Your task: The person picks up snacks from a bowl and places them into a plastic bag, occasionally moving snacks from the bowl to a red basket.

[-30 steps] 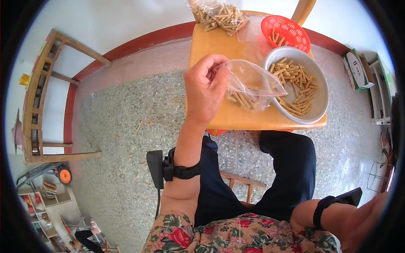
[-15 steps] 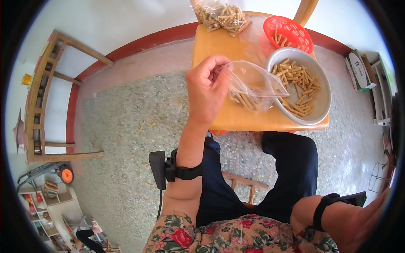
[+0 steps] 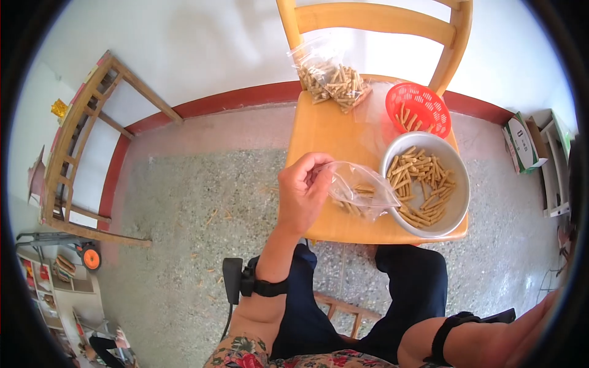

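Note:
Pinched in my left hand [image 3: 304,193] is the rim of a clear plastic bag [image 3: 368,195], which lies open on the wooden chair seat [image 3: 319,132] with several short tan sticks inside. Right beside it stands a grey bowl [image 3: 463,190] holding many such sticks [image 3: 429,211]. Behind the bowl, a red perforated basket [image 3: 423,98] has several sticks in it. Filled clear bags [image 3: 343,86] rest at the seat's back left. Only the forearm of my right arm shows at the lower right; its hand lies beyond the view's edge.
The chair's backrest [image 3: 374,17] rises at the far side. A wooden frame [image 3: 76,147] stands left, above an orange-wheeled item [image 3: 91,258] and shelves. Loose sticks lie on the speckled floor [image 3: 184,245]. A box [image 3: 521,144] is at the right. Part of another person shows lower left.
The view has tilted up, so the chair and bowl appear lower and the backrest shows. My left hand still holds the bag's rim. My right arm remains at the lower right edge.

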{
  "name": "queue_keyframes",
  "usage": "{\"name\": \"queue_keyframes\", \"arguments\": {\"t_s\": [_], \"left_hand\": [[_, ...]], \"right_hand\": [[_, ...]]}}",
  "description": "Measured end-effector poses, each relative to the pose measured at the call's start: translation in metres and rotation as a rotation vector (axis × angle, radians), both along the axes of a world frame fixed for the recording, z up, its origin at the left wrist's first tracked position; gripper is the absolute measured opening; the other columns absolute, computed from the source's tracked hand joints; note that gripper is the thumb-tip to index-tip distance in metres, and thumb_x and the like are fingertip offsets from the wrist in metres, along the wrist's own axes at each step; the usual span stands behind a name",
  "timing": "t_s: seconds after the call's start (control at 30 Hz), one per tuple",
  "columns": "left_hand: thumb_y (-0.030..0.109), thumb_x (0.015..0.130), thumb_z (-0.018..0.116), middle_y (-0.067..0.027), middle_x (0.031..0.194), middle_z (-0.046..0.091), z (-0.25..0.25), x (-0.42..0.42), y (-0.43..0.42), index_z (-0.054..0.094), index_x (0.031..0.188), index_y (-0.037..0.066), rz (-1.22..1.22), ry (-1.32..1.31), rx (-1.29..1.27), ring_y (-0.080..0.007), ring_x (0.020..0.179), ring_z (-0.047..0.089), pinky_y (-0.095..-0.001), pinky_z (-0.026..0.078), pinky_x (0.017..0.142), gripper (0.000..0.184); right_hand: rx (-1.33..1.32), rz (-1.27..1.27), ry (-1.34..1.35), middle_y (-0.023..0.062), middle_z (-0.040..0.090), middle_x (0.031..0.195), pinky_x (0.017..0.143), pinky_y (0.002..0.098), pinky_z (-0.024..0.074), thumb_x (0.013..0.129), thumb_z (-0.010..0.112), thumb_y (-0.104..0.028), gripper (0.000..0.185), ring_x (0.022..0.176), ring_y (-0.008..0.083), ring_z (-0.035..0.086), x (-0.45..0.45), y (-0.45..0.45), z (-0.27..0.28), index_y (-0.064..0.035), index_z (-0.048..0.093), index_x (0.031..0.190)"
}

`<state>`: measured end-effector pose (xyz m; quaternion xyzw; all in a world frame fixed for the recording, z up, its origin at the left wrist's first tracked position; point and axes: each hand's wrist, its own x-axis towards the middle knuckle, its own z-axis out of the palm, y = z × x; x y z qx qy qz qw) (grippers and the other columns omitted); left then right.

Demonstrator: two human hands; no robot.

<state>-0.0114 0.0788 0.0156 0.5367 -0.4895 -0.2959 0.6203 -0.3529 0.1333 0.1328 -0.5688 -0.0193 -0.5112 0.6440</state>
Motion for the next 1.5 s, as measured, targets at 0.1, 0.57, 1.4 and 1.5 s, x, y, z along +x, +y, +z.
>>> {"name": "queue_keyframes", "arguments": {"t_s": [0.1, 0.57, 1.4, 1.5], "left_hand": [[0.0, 0.082, 0.057, 0.002, 0.068, 0.054, 0.002, 0.001, 0.0, 0.057, 0.084, -0.004, 0.012, 0.005, 0.001, -0.0007, 0.062, 0.047, -0.0161, 0.039, 0.055, 0.004], [0.002, 0.082, 0.056, -0.0004, 0.07, 0.057, -0.004, 0.003, 0.0, 0.059, 0.089, -0.003, 0.018, -0.029, 0.0, -0.0023, 0.057, 0.049, -0.0163, 0.041, 0.049, 0.009], [-0.003, 0.079, 0.059, 0.0019, 0.071, 0.058, 0.021, -0.012, 0.014, 0.059, 0.086, -0.002, 0.024, -0.101, -0.057, -0.0009, 0.06, 0.048, -0.0163, 0.039, 0.053, 0.007], [-0.005, 0.077, 0.059, 0.0019, 0.068, 0.057, 0.021, -0.014, 0.016, 0.059, 0.085, -0.001, 0.039, -0.168, -0.118, -0.0004, 0.057, 0.046, -0.0161, 0.037, 0.049, 0.009]], "right_hand": [[-0.005, -0.013, -0.014, 0.0115, 0.061, 0.096, 0.065, 0.0229, 0.049, 0.083, 0.059, -0.013, 0.018, 0.072, 0.0196, 0.064, -0.003, 0.003, 0.003, -0.0029, 0.061, 0.098], [-0.024, -0.091, -0.013, 0.0115, 0.061, 0.095, 0.065, 0.0235, 0.049, 0.084, 0.057, -0.012, 0.017, 0.072, 0.0198, 0.063, -0.015, 0.015, 0.017, -0.0023, 0.06, 0.098], [-0.241, -0.543, 0.752, 0.0146, 0.059, 0.09, 0.074, 0.0311, 0.0451, 0.079, 0.046, 0.007, 0.02, 0.081, 0.0264, 0.06, 0.168, -0.048, -0.051, 0.0039, 0.058, 0.095], [-0.359, -0.562, 0.861, 0.0197, 0.059, 0.088, 0.072, 0.0345, 0.0459, 0.077, 0.046, 0.007, 0.021, 0.08, 0.0336, 0.059, 0.175, -0.057, -0.074, 0.0041, 0.058, 0.095]]}}
